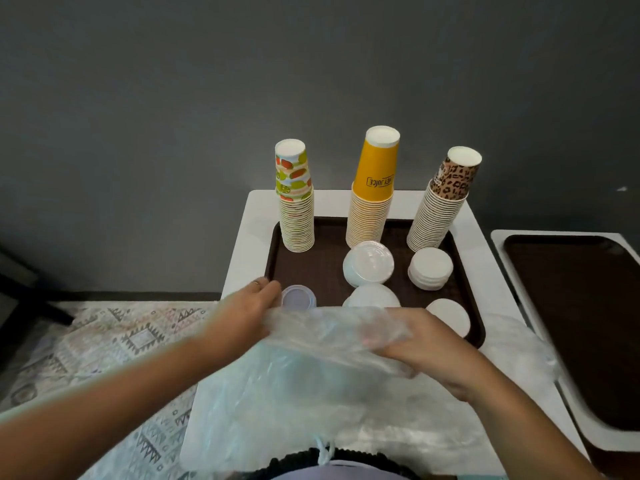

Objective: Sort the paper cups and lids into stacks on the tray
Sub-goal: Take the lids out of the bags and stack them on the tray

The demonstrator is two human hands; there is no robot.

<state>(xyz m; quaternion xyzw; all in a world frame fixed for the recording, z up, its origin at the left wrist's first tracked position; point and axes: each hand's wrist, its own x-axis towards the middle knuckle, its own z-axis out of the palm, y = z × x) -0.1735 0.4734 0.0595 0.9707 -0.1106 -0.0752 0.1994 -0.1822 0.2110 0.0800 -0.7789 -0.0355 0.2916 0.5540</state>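
Brown tray [273,258] on white table [239,244]. Clear plastic bag [311,368] lies over its near edge; both hands grip the bag: left hand [242,311], right hand [429,351]. Rear row: fruit-print stack [296,209], yellow stack [372,199], leopard stack [440,209]. Lid stacks [369,263] sit before them.

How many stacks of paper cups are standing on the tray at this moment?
3, all upside down along the tray's far edge: fruit-print stack at left, yellow stack in the middle, leopard-print stack at right. The plastic bag may hide others nearer.
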